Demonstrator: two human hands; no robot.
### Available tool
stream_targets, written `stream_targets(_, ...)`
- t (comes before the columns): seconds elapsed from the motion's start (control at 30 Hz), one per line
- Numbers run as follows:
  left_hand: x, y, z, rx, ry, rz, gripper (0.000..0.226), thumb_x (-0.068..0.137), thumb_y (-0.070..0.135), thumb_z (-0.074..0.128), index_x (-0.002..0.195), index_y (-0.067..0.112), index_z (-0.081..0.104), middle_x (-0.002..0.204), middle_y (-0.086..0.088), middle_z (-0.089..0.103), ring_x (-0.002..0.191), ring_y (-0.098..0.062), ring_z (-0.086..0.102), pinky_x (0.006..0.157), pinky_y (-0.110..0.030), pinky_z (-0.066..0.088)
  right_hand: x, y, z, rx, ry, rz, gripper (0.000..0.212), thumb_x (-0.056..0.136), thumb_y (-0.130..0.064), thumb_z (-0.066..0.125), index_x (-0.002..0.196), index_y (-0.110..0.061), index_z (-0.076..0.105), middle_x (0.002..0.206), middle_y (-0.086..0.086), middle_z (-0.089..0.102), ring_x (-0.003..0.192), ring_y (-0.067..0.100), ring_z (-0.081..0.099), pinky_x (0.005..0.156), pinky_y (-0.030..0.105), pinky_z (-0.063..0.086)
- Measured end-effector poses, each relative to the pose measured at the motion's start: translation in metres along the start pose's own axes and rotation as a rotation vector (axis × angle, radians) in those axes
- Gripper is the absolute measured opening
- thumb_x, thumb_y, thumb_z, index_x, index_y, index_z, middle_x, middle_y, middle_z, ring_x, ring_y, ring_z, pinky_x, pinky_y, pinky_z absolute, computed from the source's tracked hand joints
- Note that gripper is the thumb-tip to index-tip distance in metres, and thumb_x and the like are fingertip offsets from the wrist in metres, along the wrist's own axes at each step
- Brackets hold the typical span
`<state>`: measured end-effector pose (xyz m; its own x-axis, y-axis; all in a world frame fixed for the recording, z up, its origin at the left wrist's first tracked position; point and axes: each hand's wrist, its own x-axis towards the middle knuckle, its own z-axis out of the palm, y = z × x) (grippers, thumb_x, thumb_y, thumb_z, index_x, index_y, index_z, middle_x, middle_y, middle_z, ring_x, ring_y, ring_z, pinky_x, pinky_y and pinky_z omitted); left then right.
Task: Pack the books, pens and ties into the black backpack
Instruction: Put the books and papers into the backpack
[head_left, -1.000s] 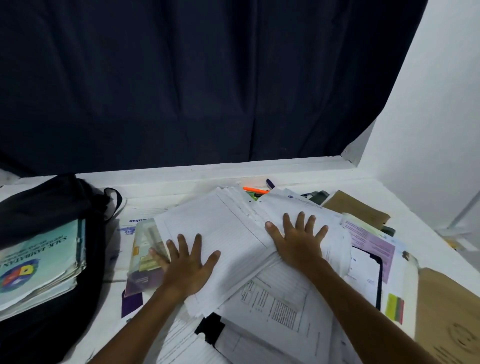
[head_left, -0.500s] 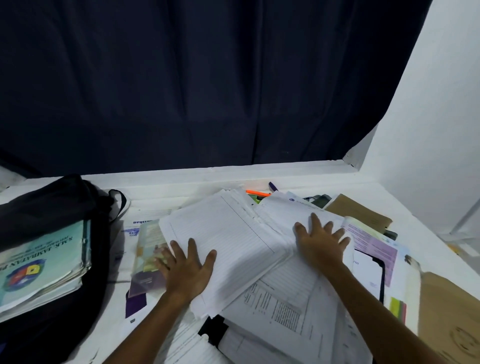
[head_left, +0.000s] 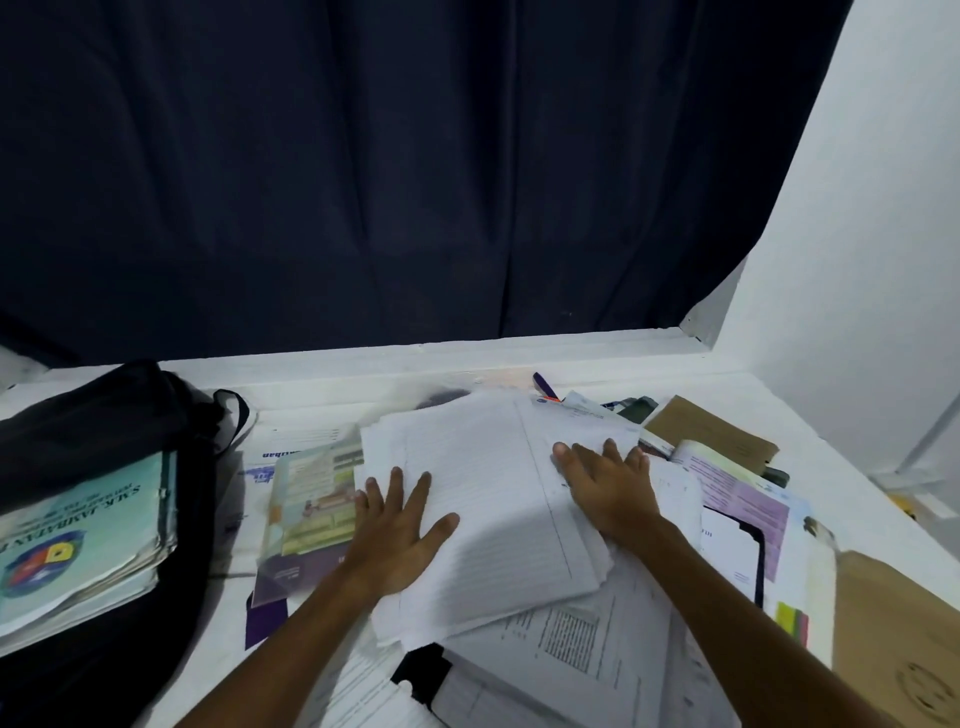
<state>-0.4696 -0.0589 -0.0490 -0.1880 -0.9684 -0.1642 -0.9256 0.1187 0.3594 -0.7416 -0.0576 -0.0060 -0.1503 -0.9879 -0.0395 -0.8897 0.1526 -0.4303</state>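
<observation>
Resting flat, fingers spread, on one thick stack of white lined paper (head_left: 483, 499) — two hands, left hand (head_left: 397, 530) and right hand (head_left: 605, 483), nothing gripped. One black fabric backpack (head_left: 104, 415) is placed at the left, bearing one pale green worn book (head_left: 78, 540). One purple pen (head_left: 543, 385) is seen behind the stack. Two brown envelopes (head_left: 711, 428) are counted at the right.

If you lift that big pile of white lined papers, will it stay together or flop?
The lined paper stack would probably sag and fan out: its edges already look loose and uneven. It likely slides easily, since it rests tilted on other papers. Both hands, left and right, lie flat on it.
</observation>
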Motion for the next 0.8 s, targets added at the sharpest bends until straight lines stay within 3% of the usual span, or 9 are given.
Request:
stream_targets(0.07,0.003,0.003,0.000,-0.042,-0.013,0.079,0.122,0.052,0.099,-0.005,0.155,0.034,0.001,0.162,-0.005,-0.016,0.146,-0.034,-0.023,0.118,-0.045,-0.014,-0.003,-0.005,-0.006,0.121,-0.005,-0.018,0.081,0.088,-0.073,0.005,0.131,-0.027,0.056,0.146,0.015,0.042,0.143,0.032,0.019,0.118,0.049,-0.001)
stream_targets(0.13,0.006,0.010,0.000,-0.068,-0.025,0.149,0.110,0.062,0.095,0.008,0.155,0.035,0.003,0.162,-0.003,-0.014,0.146,-0.030,-0.023,0.118,-0.042,-0.013,-0.006,-0.009,-0.010,0.256,0.031,-0.041,0.070,0.093,-0.066,0.018,0.124,-0.021,0.061,0.136,0.008,0.054,0.136,0.029,0.034,0.118,0.048,0.008)
stream_targets(0.23,0.010,0.022,-0.001,-0.132,-0.039,0.224,0.099,0.071,0.091,0.021,0.154,0.038,0.011,0.163,0.000,-0.007,0.148,-0.026,-0.016,0.118,-0.041,-0.010,-0.010,-0.011,-0.018,0.550,0.085,-0.002,0.051,0.097,-0.054,0.036,0.130,-0.020,0.056,0.136,0.003,0.056,0.124,0.023,0.048,0.107,0.040,0.032)
stream_targets(0.37,0.013,0.030,-0.006,-0.232,0.198,-0.019,0.068,0.093,0.065,0.038,0.152,0.034,0.022,0.163,-0.007,0.007,0.150,-0.028,-0.004,0.117,-0.053,-0.008,-0.005,-0.002,-0.036,0.864,0.270,0.287,0.051,0.095,-0.031,0.056,0.141,-0.014,0.043,0.142,0.009,0.049,0.126,0.029,0.048,0.101,0.039,0.038)
stream_targets(0.43,0.011,0.035,-0.008,-0.235,0.215,-0.102,0.067,0.095,0.059,0.038,0.151,0.027,0.020,0.161,-0.010,0.015,0.150,-0.030,0.000,0.117,-0.054,-0.007,-0.003,0.004,-0.039,0.956,0.203,0.364,0.056,0.092,-0.021,0.060,0.142,-0.014,0.038,0.124,0.010,0.054,0.108,0.029,0.054,0.083,0.034,0.044)
stream_targets(0.53,0.008,0.046,-0.004,-0.312,0.127,-0.045,0.071,0.095,0.057,0.042,0.153,0.025,0.015,0.161,-0.012,0.015,0.149,-0.029,0.001,0.118,-0.049,-0.003,-0.005,0.005,-0.042,1.083,0.076,0.410,0.055,0.090,-0.014,0.060,0.139,-0.018,0.035,0.087,0.007,0.053,0.067,0.019,0.048,0.058,0.030,0.037)
stream_targets(0.63,0.011,0.054,-0.003,-0.464,0.124,-0.012,0.075,0.091,0.058,0.050,0.153,0.029,0.019,0.162,-0.003,0.015,0.151,-0.021,0.002,0.121,-0.044,0.008,-0.003,0.004,-0.043,1.176,0.053,0.409,0.069,0.088,-0.010,0.062,0.146,-0.018,0.027,0.099,0.007,0.058,0.070,0.019,0.054,0.061,0.029,0.043)
stream_targets(0.73,0.011,0.062,-0.009,-0.588,0.182,0.040,0.071,0.089,0.045,0.062,0.150,0.026,0.031,0.157,0.007,0.029,0.146,-0.015,0.022,0.118,-0.040,0.026,-0.004,0.007,-0.045,1.226,0.082,0.420,0.072,0.085,-0.001,0.063,0.147,-0.012,0.027,0.134,0.012,0.050,0.103,0.028,0.056,0.094,0.044,0.046)
stream_targets(0.8,0.011,0.062,-0.012,-0.671,0.225,0.028,0.069,0.085,0.036,0.068,0.146,0.026,0.038,0.150,0.008,0.040,0.138,-0.015,0.037,0.112,-0.040,0.037,-0.007,0.012,-0.047,1.261,0.086,0.412,0.072,0.082,0.006,0.063,0.144,-0.009,0.030,0.127,0.014,0.054,0.106,0.032,0.057,0.092,0.046,0.047)
